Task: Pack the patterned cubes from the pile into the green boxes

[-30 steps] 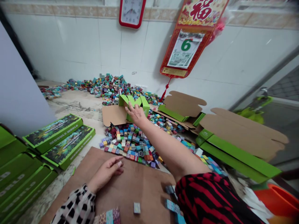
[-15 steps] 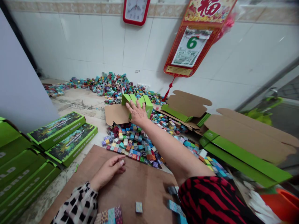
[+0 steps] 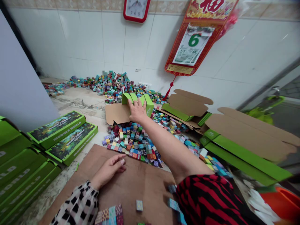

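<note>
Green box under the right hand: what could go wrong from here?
The right hand reaches the green box across the loose cubes; dragging the box back could scatter them. Its brown flap lies open and may catch on the cubes or bend.

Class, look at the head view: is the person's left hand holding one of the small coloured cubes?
No, the left hand rests empty on the brown cardboard sheet, with the cubes lying apart from it.
</note>
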Available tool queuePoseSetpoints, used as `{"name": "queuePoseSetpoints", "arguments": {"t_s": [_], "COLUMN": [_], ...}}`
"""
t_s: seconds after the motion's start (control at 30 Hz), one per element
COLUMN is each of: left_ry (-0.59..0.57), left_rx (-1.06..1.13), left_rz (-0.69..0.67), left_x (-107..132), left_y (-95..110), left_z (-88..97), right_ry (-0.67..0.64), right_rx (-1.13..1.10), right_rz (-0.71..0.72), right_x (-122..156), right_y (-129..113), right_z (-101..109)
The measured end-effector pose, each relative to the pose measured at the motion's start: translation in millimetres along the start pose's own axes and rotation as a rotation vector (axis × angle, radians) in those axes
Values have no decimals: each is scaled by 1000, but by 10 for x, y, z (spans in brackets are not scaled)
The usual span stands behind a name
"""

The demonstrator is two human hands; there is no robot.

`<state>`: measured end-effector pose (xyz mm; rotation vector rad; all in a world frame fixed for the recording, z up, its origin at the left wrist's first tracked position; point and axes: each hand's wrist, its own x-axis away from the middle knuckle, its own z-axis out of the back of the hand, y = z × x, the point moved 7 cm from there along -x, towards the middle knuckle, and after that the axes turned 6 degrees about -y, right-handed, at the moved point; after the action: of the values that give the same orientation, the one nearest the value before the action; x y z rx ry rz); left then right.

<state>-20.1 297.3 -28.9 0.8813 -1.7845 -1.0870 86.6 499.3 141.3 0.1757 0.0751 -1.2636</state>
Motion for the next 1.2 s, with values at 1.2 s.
{"name": "queuePoseSetpoints", "arguments": {"t_s": [1.2], "left_ry": [73], "left_rx": [-15], "left_rz": [70], "left_x": [81], "left_y": [43], "left_z": [16], "right_ry": [262], "right_rx": [-161], "right_rz": [-399], "right_x": [514], "right_y": [1707], "right_z": [-134]}}
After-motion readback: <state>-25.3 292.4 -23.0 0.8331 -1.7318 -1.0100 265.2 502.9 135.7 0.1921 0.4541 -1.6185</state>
